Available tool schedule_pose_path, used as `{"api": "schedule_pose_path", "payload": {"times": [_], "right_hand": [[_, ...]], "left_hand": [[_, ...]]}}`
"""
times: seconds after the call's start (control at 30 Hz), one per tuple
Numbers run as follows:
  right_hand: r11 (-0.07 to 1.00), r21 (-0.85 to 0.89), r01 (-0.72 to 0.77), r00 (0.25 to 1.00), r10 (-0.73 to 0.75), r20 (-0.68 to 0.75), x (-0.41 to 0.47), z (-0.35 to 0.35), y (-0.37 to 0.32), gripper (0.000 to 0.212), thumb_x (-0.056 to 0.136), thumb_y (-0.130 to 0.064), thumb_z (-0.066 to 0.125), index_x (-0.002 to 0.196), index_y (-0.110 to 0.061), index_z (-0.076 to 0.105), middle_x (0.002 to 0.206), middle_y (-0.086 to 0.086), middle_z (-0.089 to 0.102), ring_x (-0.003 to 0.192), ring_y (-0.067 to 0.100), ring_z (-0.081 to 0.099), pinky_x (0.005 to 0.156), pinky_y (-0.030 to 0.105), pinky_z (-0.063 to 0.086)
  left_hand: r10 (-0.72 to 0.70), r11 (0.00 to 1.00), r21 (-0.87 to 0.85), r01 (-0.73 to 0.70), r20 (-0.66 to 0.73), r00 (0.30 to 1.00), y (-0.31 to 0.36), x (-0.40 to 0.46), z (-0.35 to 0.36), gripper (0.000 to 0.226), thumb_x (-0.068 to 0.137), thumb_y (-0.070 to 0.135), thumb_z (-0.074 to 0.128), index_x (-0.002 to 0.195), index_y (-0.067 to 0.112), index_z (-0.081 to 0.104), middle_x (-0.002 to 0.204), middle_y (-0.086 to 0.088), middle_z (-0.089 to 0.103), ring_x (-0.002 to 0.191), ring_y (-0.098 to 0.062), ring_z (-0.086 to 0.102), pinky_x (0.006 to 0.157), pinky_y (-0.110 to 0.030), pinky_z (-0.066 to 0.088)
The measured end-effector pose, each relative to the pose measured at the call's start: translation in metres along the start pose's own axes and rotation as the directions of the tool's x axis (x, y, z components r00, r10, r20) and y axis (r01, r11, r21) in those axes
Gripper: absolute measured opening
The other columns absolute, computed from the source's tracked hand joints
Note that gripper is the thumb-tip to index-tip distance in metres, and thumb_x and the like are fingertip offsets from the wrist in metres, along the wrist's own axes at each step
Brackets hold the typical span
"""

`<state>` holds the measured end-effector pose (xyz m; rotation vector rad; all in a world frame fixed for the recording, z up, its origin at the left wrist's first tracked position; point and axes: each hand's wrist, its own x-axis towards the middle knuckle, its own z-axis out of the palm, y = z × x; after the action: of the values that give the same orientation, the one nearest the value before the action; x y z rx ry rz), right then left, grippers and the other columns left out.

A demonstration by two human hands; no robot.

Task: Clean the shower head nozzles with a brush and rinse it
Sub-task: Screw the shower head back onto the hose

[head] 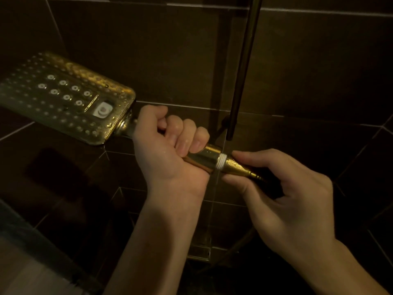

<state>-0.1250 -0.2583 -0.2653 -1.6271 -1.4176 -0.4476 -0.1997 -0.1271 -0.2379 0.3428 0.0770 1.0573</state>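
Note:
A gold rectangular shower head (63,96) lies face up at the left, its nozzle plate wet with droplets and a white button near the neck. My left hand (170,145) is wrapped around its handle, of which a short gold stretch (209,157) shows. A white threaded ring (221,160) is exposed at the handle's end. Just right of it, my right hand (282,192) pinches the gold conical hose nut (236,167) between thumb and fingers. The hose behind the nut is mostly hidden by my fingers. No brush is in view.
A dark vertical shower rail (242,67) runs down the brown tiled wall behind my hands. A metal floor drain (200,253) sits in the dark tiled floor below. A pale edge (25,262) crosses the lower left corner.

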Motion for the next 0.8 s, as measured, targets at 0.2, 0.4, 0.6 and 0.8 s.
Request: {"api": "schedule_pose_path", "payload": {"times": [0.2, 0.4, 0.6, 0.8], "right_hand": [[0.945, -0.25, 0.21, 0.964, -0.242, -0.109, -0.003, 0.005, 0.001, 0.009, 0.089, -0.005, 0.068, 0.092, 0.002, 0.073, 0.095, 0.016, 0.067, 0.083, 0.024, 0.063, 0.067, 0.03, 0.05], [0.976, -0.156, 0.154, 0.985, -0.164, -0.054, -0.003, 0.002, 0.001, 0.016, 0.09, -0.018, 0.067, 0.097, -0.005, 0.072, 0.104, 0.009, 0.064, 0.089, 0.014, 0.061, 0.072, 0.022, 0.05], [0.945, 0.074, -0.32, 0.917, 0.289, 0.275, 0.003, -0.007, -0.017, 0.028, 0.082, -0.059, 0.049, 0.107, -0.054, 0.038, 0.094, -0.03, 0.061, 0.078, -0.008, 0.062, 0.057, 0.008, 0.047], [0.905, 0.165, -0.393, 0.871, 0.308, 0.384, 0.012, -0.025, -0.016, 0.023, 0.086, -0.055, 0.043, 0.097, -0.041, 0.059, 0.08, -0.017, 0.065, 0.065, 0.001, 0.061, 0.054, 0.013, 0.047]], "left_hand": [[-0.04, 0.999, -0.015, 0.039, -0.128, 0.991, -0.001, -0.003, 0.007, 0.037, 0.089, 0.005, 0.053, 0.061, 0.023, 0.038, 0.047, 0.008, 0.027, 0.037, -0.007, 0.024, 0.037, -0.021, 0.028], [-0.078, 0.996, -0.049, 0.07, -0.188, 0.979, -0.003, -0.002, 0.009, 0.037, 0.088, 0.006, 0.057, 0.059, 0.022, 0.041, 0.047, 0.008, 0.029, 0.037, -0.008, 0.024, 0.038, -0.022, 0.027], [-0.076, 0.997, -0.042, 0.07, -0.147, 0.986, -0.005, -0.002, 0.015, 0.039, 0.09, 0.009, 0.057, 0.057, 0.022, 0.041, 0.047, 0.008, 0.029, 0.037, -0.008, 0.024, 0.039, -0.022, 0.026], [-0.072, 0.997, -0.028, 0.069, -0.135, 0.988, -0.009, -0.001, 0.015, 0.041, 0.091, 0.008, 0.056, 0.056, 0.022, 0.04, 0.046, 0.008, 0.029, 0.036, -0.008, 0.025, 0.037, -0.022, 0.026]]}}
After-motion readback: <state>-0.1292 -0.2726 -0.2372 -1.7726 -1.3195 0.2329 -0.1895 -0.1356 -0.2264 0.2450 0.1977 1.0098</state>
